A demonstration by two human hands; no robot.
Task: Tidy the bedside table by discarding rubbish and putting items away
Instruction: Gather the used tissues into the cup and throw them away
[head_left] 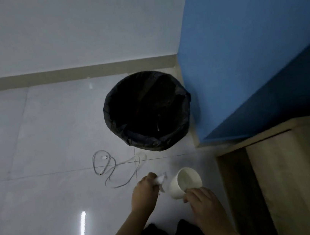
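Left to right, then. A white cable [109, 167] lies in loose loops out on the open floor [42, 133], just short of the bin. It's floppy stuff, so I'd grab a bunched loop rather than one end, or it'll trail.

My left hand [143, 192] is curled round a wad of tissue [161, 179], held low towards the floor's near edge. Tissue is next to weightless and squashy, so any pinch does. It'll flutter if tossed though, so I'd want to be right over the opening.

The bin [109, 111] sits at the floor's far right corner, close to the skirting and just beside the blue panel [239, 45]. It has a black liner and a wide open mouth, but it's too dark to see what's inside.

The cup [175, 189] is just right of the tissue, tilted, with my right hand [204, 202] gripping its lower end. Looks like thin paper to me, light and easy to crush, so go gentle. Seems empty from here.

The table [277, 170] edges in on the right, so swing room is tight that side. There's loads of open floor to the left, and a straight run forward to the bin.
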